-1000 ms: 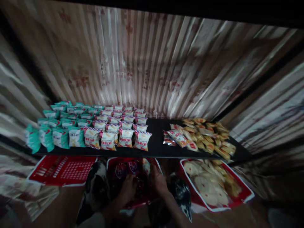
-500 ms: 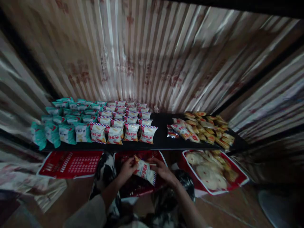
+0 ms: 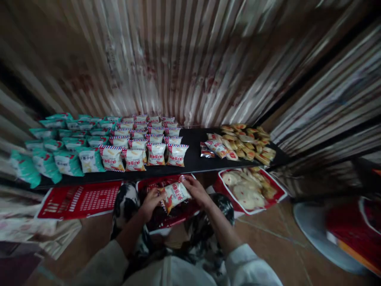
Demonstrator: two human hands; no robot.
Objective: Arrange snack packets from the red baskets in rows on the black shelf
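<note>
Between my two hands is a white and orange snack bag (image 3: 176,194) with red lettering, held over a red basket (image 3: 166,223) by my knees. My left hand (image 3: 152,201) pinches its left end. At the upper right end, my right hand (image 3: 195,188) grips the bag with fingers closed. On the black shelf (image 3: 190,159) in front, matching white snack bags (image 3: 156,154) stand upright in rows. Teal snack bags (image 3: 68,163) stand in rows to their left. Dark contents inside the basket are hard to make out.
Small yellow packets (image 3: 247,143) lie heaped on the shelf's right, with a few white-red packets (image 3: 216,148) beside them. A red basket of pale packets (image 3: 248,190) sits below right. Another red basket (image 3: 80,200) is at left. A grey round object (image 3: 315,234) stands on the floor.
The bag has turned in my hands, its right end now tipped up instead of down. My right hand has risen to that end. The camera view has shifted slightly to the right.
</note>
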